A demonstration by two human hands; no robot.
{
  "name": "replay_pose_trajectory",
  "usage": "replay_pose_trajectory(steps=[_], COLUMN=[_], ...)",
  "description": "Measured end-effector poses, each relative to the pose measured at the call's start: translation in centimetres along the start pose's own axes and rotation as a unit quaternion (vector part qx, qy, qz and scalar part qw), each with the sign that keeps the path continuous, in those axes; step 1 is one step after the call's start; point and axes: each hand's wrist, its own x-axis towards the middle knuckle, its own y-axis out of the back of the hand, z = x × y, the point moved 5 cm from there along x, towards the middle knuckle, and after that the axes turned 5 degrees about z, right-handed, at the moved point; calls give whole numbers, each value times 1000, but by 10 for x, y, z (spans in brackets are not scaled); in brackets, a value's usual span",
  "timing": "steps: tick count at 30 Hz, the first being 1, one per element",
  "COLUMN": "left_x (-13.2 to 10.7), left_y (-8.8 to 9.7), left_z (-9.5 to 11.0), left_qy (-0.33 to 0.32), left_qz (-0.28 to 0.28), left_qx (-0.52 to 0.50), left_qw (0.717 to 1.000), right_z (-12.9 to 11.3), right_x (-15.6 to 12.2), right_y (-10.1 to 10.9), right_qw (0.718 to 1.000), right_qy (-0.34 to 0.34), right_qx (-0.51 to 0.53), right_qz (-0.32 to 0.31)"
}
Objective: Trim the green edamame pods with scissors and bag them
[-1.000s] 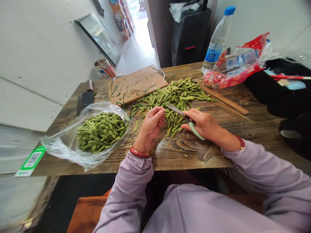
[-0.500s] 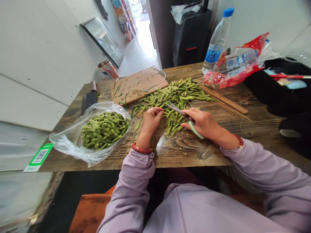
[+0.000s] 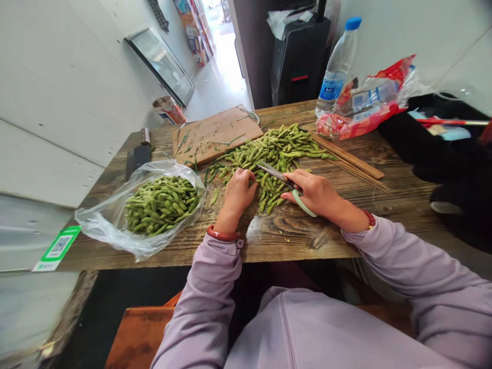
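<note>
My right hand (image 3: 313,192) grips scissors (image 3: 298,197) with pale green handles, the blades pointing left over a heap of green soybean pods (image 3: 277,146). Just left of the blades, my left hand (image 3: 240,192) is closed with its fingers curled together at the near edge of the heap. What its fingertips hold, if anything, is hidden. More pods (image 3: 163,205) fill an open clear plastic bag (image 3: 102,225) to the left of my left hand. A single pod (image 3: 214,197) lies on the wood between bag and hand.
Behind the heap lies a wooden cutting board (image 3: 215,136) with green scraps. A cleaver (image 3: 138,156) rests at the table's left. To the right are wooden skewers (image 3: 351,159), a water bottle (image 3: 334,72), a red plastic package (image 3: 369,110) and a black bag (image 3: 415,138).
The view has shifted slightly. My left hand has turned, its back now more toward me, with fingers curled down at the heap. My right hand still holds the scissors close by.
</note>
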Motion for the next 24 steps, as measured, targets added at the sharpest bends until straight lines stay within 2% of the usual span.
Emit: replay_pose_trajectory(steps=[4, 6, 8, 10, 12, 14, 19, 24], left_x=[2, 1, -1, -5, -8, -9, -7, -6], left_y=[4, 6, 6, 4, 4, 7, 11, 6], left_z=[-5, -6, -4, 0, 5, 7, 0, -5], left_qy=[49, 77, 108, 145, 175, 198, 246, 249], left_qz=[35, 46, 21, -19, -45, -48, -29, -45], left_qx=[-114, -229, -357, -464, -538, -577, -607, -608], left_qw=[992, 969, 928, 874, 823, 791, 755, 752], right_z=[2, 2, 3, 3, 3, 3, 2, 2], right_x=[1, 1, 1, 1, 2, 2, 1, 0], right_y=[0, 0, 0, 1, 3, 4, 3, 2], right_qw=[1000, 1000, 1000, 1000, 1000, 999, 1000, 1000], right_qy=[-14, -22, -25, -24, -22, -23, -26, -28], right_qx=[5, 7, 5, 4, 8, 12, 11, 10], right_qz=[-3, -2, 2, 10, 20, 26, 11, 1])
